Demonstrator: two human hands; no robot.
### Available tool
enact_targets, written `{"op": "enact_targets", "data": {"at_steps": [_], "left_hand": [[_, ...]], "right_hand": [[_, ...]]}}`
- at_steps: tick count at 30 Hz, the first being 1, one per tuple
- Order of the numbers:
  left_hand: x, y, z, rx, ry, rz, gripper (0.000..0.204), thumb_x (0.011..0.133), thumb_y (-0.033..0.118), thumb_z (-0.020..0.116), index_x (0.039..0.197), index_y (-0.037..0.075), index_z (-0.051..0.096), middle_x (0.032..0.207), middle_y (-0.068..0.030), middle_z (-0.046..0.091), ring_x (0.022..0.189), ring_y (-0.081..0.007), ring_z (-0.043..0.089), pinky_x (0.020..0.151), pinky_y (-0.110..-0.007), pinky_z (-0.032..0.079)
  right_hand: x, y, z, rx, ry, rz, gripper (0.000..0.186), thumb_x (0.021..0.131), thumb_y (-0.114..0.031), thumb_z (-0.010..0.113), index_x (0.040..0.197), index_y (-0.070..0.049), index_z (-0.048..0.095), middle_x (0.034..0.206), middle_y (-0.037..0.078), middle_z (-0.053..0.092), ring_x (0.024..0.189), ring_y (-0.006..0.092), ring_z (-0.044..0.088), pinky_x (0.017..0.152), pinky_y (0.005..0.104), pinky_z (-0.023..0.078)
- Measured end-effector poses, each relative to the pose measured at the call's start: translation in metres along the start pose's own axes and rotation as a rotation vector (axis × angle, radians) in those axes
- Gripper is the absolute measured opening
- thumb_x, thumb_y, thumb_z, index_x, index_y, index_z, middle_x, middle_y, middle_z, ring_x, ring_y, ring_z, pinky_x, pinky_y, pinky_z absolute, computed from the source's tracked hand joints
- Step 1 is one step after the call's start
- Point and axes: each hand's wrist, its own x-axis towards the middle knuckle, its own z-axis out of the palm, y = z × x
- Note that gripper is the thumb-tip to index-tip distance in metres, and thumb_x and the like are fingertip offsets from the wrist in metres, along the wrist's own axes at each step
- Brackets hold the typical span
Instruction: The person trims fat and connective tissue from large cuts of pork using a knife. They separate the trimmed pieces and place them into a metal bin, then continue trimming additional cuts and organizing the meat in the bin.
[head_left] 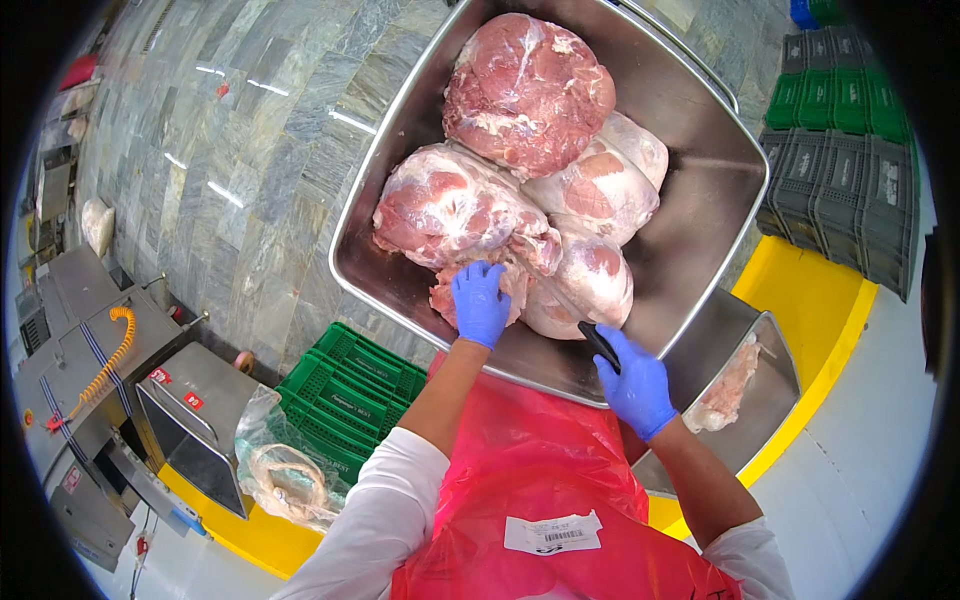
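- Steel walls the big square tub in front of me, and the large pink-and-white raw meat cuts lie heaped in its middle.
- My left hand, in a blue glove, presses spread fingers onto the lowest cut at the near wall.
- My right hand, gloved the same, is closed round the black-handled knife, its blade hidden against the meat.
- These cuts look heavy, soft and slick with fat; I judge a flat palm over a thick edge holds best.
- A white rectangular label with a barcode sits on my red plastic apron.
- Small red tags mark the steel hopper at lower left.
- Green slatted plastic crates lie beside it, grey ones at upper right.
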Motion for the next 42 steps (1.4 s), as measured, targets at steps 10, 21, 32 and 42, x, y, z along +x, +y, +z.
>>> {"op": "enact_targets", "data": {"at_steps": [10,21,32,42], "left_hand": [[-0.007,0.004,-0.01,-0.069,-0.054,0.016,0.037,0.072,0.01,0.073,0.108,0.017,0.07,0.117,-0.0082,0.061,0.112,-0.0334,0.056,0.103,-0.049,0.039],[-0.019,0.005,-0.026,-0.078,-0.196,-0.001,0.037,0.075,0.011,0.076,0.111,0.018,0.073,0.133,-0.0138,0.055,0.13,-0.0352,0.05,0.121,-0.06,0.026],[-0.027,0.009,-0.033,0.051,-0.242,-0.065,0.043,0.074,0.014,0.08,0.116,0.022,0.072,0.152,-0.0199,0.046,0.148,-0.0427,0.035,0.122,-0.069,0.02],[-0.009,-0.004,-0.044,0.099,-0.433,-0.07,0.045,0.075,0.029,0.085,0.118,0.029,0.073,0.154,-0.0119,0.048,0.15,-0.0446,0.033,0.117,-0.072,0.024]], "right_hand": [[0.01,-0.046,0.016,-0.29,0.019,-0.042,0.044,0.1,-0.025,0.064,0.143,-0.026,0.062,0.08,0.016,0.069,0.064,0.0345,0.068,0.056,0.0474,0.055],[0.111,-0.033,-0.056,-0.331,-0.163,-0.206,0.033,0.097,-0.031,0.065,0.128,-0.022,0.074,0.086,0.02,0.073,0.075,0.0409,0.07,0.068,0.0529,0.057],[-0.012,-0.03,-0.002,-0.153,-0.092,0.0,0.044,0.099,-0.024,0.063,0.143,-0.017,0.06,0.082,0.015,0.07,0.072,0.0336,0.07,0.062,0.0485,0.057],[0.006,0.0,0.048,-0.066,-0.08,-0.016,0.044,0.102,-0.026,0.057,0.145,-0.017,0.057,0.085,0.018,0.069,0.071,0.0376,0.069,0.063,0.0505,0.056]]}}
